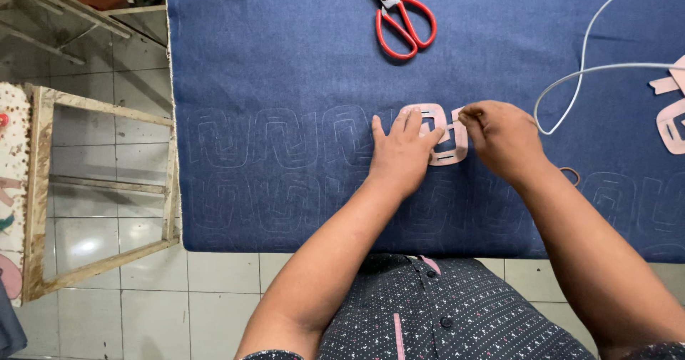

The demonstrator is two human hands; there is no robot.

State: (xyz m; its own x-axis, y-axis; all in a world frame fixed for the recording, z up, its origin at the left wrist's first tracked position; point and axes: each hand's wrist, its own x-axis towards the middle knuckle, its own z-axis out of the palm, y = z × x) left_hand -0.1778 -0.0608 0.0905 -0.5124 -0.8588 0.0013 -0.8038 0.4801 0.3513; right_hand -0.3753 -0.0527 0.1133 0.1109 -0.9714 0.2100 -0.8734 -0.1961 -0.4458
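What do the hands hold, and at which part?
The left hand presses the pink template flat on the denim cloth. The right hand pinches something small at its upper right edge; unclear what.

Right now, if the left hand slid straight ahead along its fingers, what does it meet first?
The left hand already presses the pink template on the blue denim. Straight on past it there is bare cloth, then probably the red-handled scissors, which lie slightly off that line.

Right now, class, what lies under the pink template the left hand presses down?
Blue denim fabric shows through the cut-outs of the pink template and all around it. The left hand covers the template's left part, so any traced outline beneath stays hidden.
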